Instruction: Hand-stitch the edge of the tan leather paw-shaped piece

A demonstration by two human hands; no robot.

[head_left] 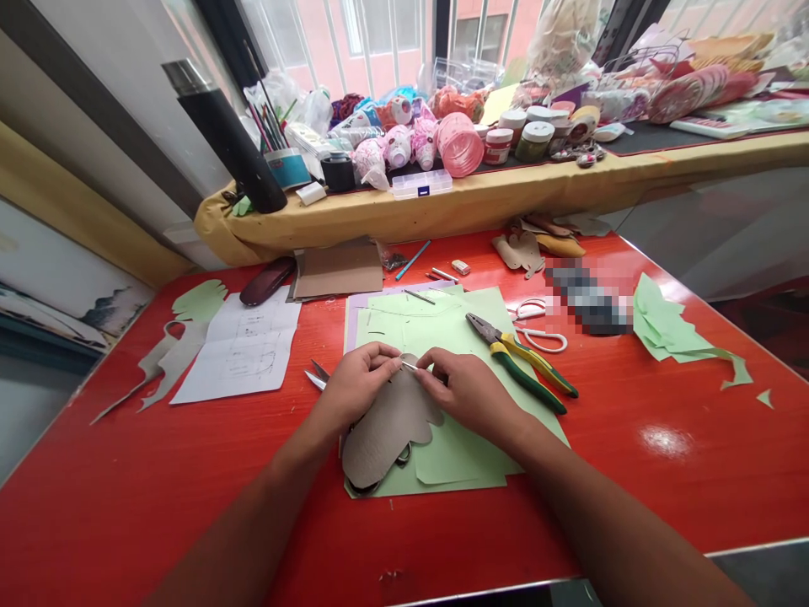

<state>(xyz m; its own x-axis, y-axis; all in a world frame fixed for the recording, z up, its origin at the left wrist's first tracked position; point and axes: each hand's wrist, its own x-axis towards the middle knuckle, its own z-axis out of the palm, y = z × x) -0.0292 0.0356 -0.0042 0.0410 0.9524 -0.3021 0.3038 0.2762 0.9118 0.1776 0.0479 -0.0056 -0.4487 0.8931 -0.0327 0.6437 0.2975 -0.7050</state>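
A grey-brown piece of leather (385, 430) with a scalloped right edge lies tilted over the green paper (468, 459). My left hand (360, 384) is closed in a pinch on the leather's upper end. Between the thumb and fingers of my right hand (464, 388) is a slim, silvery metal tool (409, 366), its tip meeting the leather beside my left fingertips. Its exact kind is too small to tell. Under the leather and my left hand, a pair of scissors (316, 379) is partly hidden. Pliers (522, 362) with yellow-green handles rest just right of my right hand.
White-handled scissors (543, 339) lie beyond the pliers on the red table (632, 506). Green paper scraps (670, 324) are at the right. On the left are a drawn sheet (237, 354), a dark case (267, 282) and leather offcuts (170, 362). A cluttered sill (354, 215) runs behind.
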